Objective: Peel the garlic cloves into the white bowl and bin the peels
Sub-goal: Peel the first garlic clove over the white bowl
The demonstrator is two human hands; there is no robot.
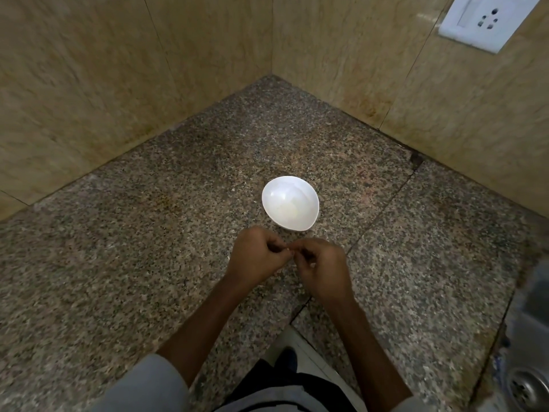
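Observation:
A white bowl (290, 202) stands on the speckled granite counter (148, 263), with pale peeled garlic faintly visible inside. Just in front of it my left hand (255, 254) and my right hand (322, 269) meet fingertip to fingertip. Both have curled fingers and pinch a small garlic clove (289, 249) between them; only a pale speck of it shows. A tiny bit of peel (228, 259) lies on the counter by my left hand.
Beige stone walls close the corner behind the bowl. A white wall socket (487, 20) is at the upper right. A steel sink (525, 385) with a drain sits at the lower right edge. The counter's front edge runs below my arms.

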